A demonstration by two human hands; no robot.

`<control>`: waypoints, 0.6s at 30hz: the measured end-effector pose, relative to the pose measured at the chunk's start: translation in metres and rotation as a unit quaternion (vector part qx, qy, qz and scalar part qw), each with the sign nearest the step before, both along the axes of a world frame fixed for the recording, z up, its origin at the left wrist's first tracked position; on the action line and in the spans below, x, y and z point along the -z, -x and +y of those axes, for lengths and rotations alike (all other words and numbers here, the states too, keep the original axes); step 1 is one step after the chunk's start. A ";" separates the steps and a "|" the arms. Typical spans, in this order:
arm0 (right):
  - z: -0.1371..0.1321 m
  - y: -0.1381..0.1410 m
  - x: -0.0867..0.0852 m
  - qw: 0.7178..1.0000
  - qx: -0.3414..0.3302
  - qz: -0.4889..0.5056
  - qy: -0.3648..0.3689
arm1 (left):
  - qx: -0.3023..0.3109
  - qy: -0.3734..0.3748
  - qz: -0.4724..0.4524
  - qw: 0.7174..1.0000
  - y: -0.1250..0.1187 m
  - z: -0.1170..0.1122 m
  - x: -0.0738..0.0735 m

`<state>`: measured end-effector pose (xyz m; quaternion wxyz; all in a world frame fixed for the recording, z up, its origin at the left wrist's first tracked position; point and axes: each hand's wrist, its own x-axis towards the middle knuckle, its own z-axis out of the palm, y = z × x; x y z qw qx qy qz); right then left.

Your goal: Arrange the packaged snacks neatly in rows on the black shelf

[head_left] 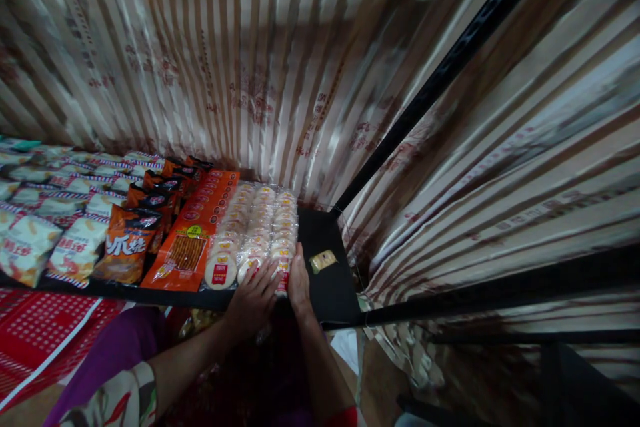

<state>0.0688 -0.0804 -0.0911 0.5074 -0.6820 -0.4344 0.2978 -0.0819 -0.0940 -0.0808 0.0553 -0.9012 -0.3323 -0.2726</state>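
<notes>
Rice-cracker packs [257, 223] lie in three rows at the shelf's [333, 293] front edge, near its R corner, touching the long orange stick-snack pack [193, 240] on their L.

- **L hand** [253, 300]: spread over the rows' front ends, fingers [267, 278] splayed flat, closed round nothing.
- **R hand** [299, 280]: edge-on against the R-most row, fingers straight, pressing rather than gripping (thumbs hidden, so a pinch underneath can't be ruled out).

Risks, as I judge them:
- The packs' ends sit right at the front edge, so a pull toward the body w/ flat hands could tip a row off. The wrap looks slick.
- A sideways shove could ruck the orange pack.
- The small yellow packet [323, 260] lies loose just R of the R hand and is easy to knock.

Hard to make out: pack print is blurred, the shelf's L end is cut off, and the space below the shelf is dark.
</notes>
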 end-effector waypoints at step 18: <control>0.001 0.008 -0.001 1.000 0.011 -0.016 0.007 | -0.002 0.025 0.004 1.000 0.001 0.001 0.002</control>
